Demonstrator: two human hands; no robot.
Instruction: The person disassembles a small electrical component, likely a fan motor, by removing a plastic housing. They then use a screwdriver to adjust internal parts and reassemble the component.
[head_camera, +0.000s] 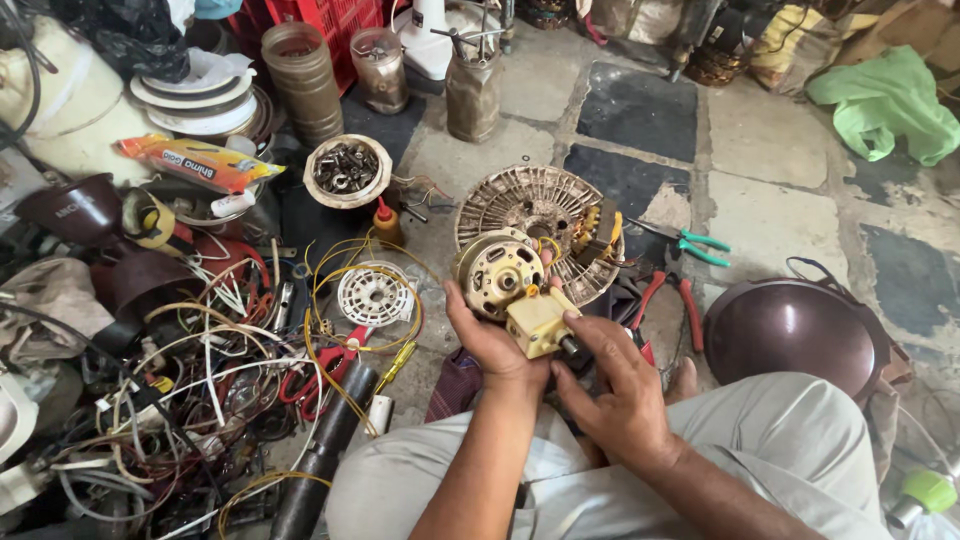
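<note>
I sit on the stone floor and I hold a small fan motor in front of my knees, near the middle of the view. My left hand is closed around it from below, the thumb going up along its left side. My right hand pinches the cream plastic gearbox at the motor's 5 o'clock, with thumb and forefinger closed on it.

I judge this motor heavy for its size, because inside is metal and copper winding; the body is stiff and a little greasy, so it may slip. The plastic gearbox looks old and yellow, probably brittle, so I would take the weight on the metal body and not on the plastic part or the shaft.

At 12 o'clock from the motor lies a dusty round fan grille. At 2 o'clock are green-handled pliers, at 3 o'clock red-handled pliers. At 9 o'clock is a heap of wires.
</note>
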